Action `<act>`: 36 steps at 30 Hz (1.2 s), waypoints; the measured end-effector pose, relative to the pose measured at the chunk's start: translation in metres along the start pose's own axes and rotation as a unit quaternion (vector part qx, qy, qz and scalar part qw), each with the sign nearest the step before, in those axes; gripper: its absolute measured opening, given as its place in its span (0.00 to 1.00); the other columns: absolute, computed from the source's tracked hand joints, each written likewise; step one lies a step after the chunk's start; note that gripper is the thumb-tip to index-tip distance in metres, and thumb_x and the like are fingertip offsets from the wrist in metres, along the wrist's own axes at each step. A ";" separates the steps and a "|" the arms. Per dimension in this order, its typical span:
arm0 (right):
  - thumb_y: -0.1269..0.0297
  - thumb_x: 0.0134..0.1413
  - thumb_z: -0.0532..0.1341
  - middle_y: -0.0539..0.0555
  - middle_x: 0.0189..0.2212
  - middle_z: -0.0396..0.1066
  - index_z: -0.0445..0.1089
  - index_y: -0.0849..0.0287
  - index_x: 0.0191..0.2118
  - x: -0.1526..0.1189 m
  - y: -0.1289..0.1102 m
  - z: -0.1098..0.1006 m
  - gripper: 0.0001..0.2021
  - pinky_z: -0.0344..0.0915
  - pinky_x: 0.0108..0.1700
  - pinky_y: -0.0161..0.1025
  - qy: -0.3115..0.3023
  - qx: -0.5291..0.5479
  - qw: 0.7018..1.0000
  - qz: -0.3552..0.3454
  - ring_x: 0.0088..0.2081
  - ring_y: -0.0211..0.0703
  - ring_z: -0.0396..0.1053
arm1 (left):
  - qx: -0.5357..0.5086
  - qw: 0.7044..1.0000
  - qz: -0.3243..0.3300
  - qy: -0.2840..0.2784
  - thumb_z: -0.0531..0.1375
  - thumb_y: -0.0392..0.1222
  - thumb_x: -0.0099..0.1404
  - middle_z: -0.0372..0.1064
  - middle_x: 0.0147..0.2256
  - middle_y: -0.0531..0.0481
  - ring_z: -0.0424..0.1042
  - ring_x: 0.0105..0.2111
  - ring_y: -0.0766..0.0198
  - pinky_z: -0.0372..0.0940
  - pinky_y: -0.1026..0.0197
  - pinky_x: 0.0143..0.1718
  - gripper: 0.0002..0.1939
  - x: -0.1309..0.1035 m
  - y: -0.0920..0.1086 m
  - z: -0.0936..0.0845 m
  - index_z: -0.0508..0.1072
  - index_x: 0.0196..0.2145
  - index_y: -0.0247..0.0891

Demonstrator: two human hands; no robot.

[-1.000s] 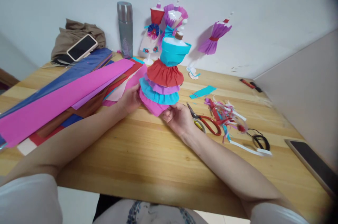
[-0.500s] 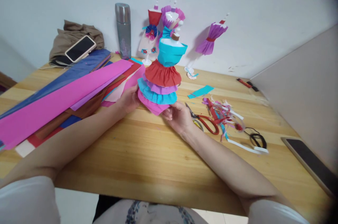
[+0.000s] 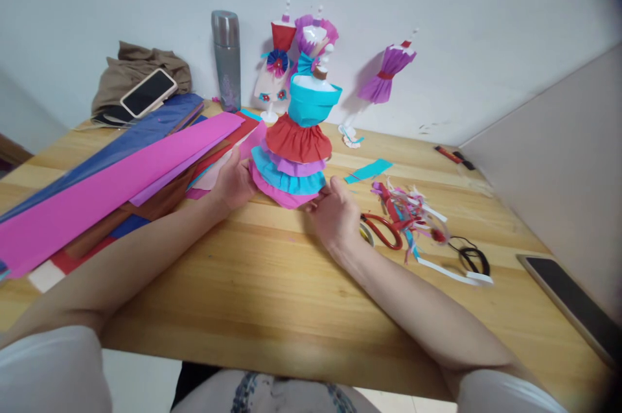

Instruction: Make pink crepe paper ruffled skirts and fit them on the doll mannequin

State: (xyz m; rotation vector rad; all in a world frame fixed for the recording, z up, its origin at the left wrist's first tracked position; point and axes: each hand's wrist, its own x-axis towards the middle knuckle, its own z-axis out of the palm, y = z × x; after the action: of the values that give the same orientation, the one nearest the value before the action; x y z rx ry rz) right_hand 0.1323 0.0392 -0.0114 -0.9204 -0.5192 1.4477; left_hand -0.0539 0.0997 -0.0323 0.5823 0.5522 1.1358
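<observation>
A small mannequin wears a crepe paper dress (image 3: 297, 144) with a turquoise top and a tiered skirt of red, purple, turquoise and pink ruffles. It leans slightly to the right. My left hand (image 3: 235, 181) is at the left side of the skirt, its fingers closed on the lower ruffles and partly hidden behind them. At the lower right, my right hand (image 3: 335, 213) pinches the pink and turquoise hem between thumb and fingers. The red-handled scissors (image 3: 383, 231) lie just right of that hand, which covers their blades.
Dressed mannequins (image 3: 278, 63) stand by the wall, one (image 3: 387, 74) leaning. Left are crepe paper sheets (image 3: 121, 183), a phone (image 3: 149, 93), brown cloth (image 3: 116, 79) and a bottle (image 3: 227, 63). Right are paper scraps (image 3: 408, 205), a turquoise strip (image 3: 369, 170), black cord (image 3: 475, 260) and another phone (image 3: 568, 299).
My right hand has turned and shifted slightly, now covering the scissor blades. The pink hem that hung in a point is now rounder. My left hand has moved slightly at the skirt's side.
</observation>
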 end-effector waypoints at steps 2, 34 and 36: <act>0.56 0.49 0.62 0.50 0.24 0.73 0.70 0.57 0.27 -0.003 0.002 0.002 0.10 0.59 0.28 0.36 -0.009 -0.012 1.000 0.010 0.26 0.39 0.66 | -0.008 1.000 0.002 -0.024 0.42 0.68 0.69 0.77 0.44 0.38 0.67 0.57 0.43 0.64 0.44 0.56 0.36 -0.002 0.001 0.002 0.73 0.47 0.33; 0.66 0.44 0.69 0.49 0.30 0.80 0.73 0.55 0.29 0.015 0.009 -0.007 0.05 0.71 0.52 0.45 -0.108 0.033 0.994 0.014 0.34 0.44 0.76 | 0.086 0.992 0.014 -0.093 0.67 0.44 0.57 0.80 0.40 0.43 0.73 0.52 0.46 0.66 0.43 0.56 0.15 -0.005 -0.006 0.005 0.77 0.42 0.35; 0.68 0.44 0.69 0.50 0.31 0.80 0.74 0.55 0.30 0.015 0.007 -0.006 0.05 0.71 0.53 0.44 -0.102 0.044 0.993 0.028 0.37 0.44 0.76 | 0.094 0.991 0.011 -0.095 0.67 0.44 0.57 0.79 0.41 0.42 0.73 0.52 0.45 0.66 0.43 0.55 0.17 -0.007 -0.004 0.007 0.77 0.44 0.35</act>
State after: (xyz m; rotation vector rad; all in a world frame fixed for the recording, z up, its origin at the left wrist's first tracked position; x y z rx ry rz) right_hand 0.1342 0.0513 -0.0242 -0.7260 -0.5786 1.6128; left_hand -0.0484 0.0908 -0.0291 0.8508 0.4916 1.0417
